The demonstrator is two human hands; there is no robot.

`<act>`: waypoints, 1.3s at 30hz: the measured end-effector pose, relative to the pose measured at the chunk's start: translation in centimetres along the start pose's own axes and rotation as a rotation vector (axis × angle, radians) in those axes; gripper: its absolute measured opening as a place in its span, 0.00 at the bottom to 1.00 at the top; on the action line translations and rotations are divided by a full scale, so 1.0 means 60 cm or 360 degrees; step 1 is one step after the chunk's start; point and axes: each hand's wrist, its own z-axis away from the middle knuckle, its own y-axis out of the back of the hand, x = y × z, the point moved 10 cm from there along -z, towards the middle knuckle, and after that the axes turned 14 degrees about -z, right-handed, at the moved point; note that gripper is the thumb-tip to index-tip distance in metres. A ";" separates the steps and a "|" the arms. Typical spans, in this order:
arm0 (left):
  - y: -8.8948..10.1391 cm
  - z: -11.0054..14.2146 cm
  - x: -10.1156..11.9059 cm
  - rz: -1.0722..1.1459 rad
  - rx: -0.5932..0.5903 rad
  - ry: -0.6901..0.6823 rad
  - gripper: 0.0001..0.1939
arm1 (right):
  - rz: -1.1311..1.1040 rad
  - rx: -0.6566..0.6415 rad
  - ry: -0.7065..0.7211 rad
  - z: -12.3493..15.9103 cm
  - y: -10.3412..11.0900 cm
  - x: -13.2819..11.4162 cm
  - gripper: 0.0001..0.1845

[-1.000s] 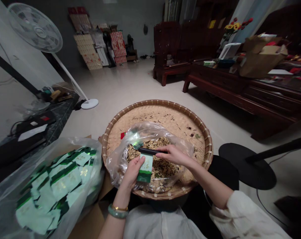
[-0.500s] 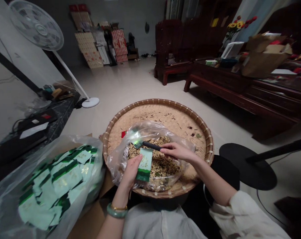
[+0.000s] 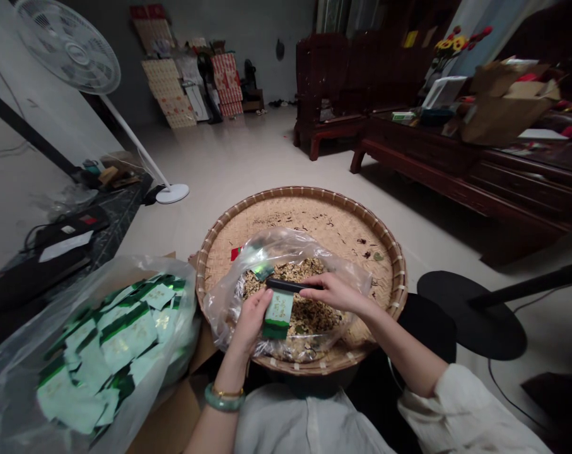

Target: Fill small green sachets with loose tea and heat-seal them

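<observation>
My left hand pinches a pale and dark green packet by its left side, thumb on its front. A slim black stick-shaped tool lies across the packet's top edge. My right hand is closed round the tool's right end. Both hands are over a clear plastic bag of dried, yellowish-brown plant pieces. Another green packet lies in the bag behind the tool. The bag rests in a round woven bamboo tray.
At the left stands a large plastic bag full of green packets, partly in a cardboard box. A small red packet lies on the tray. A white fan, a black stand base and a dark wooden table surround the work area.
The black tool has moved from pointing left above the packet to lying across its top edge. My right hand came along slightly left and the packet shifted a little.
</observation>
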 end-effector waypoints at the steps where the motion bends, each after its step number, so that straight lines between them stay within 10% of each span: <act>1: 0.000 -0.002 0.003 0.0061 0.0017 -0.0008 0.25 | -0.0002 -0.0008 -0.0003 0.000 -0.001 0.001 0.19; 21: 0.005 -0.009 -0.015 -0.0099 0.0007 0.0028 0.17 | 0.0059 -0.0098 -0.0034 -0.014 -0.029 0.008 0.24; 31: 0.047 -0.003 -0.004 -0.0129 0.0229 0.0024 0.18 | 0.0494 0.0374 -0.0234 -0.021 0.059 0.046 0.27; 39: 0.014 0.001 0.004 -0.0307 0.0078 -0.0065 0.15 | 0.0230 0.0365 0.0361 -0.034 -0.023 -0.032 0.18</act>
